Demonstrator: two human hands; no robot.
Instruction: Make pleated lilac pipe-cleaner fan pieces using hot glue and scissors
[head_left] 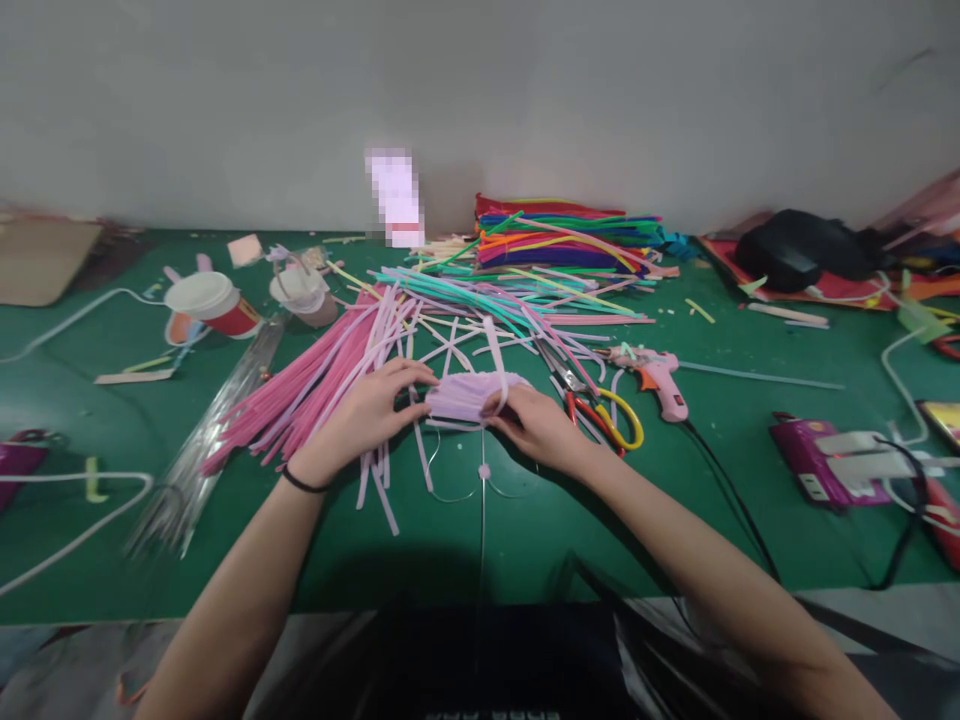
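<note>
A folded bundle of pale lilac pipe cleaners (463, 396) lies on the green table (420, 545) between both hands. My left hand (367, 415) grips its left end with curled fingers. My right hand (534, 425) pinches the right end, where one lilac strand (495, 350) loops up and around the bundle. Loose pink and lilac pipe cleaners (315, 385) fan out under and beyond my left hand. A thin wire (482, 500) trails from the bundle toward me.
Scissors with red and yellow handles (604, 415) and a pink glue gun (660, 380) lie right of my right hand. Stacked coloured pipe cleaners (562, 235) sit at the back, two paper cups (214, 300) at the left, purple boxes (829, 460) at the right.
</note>
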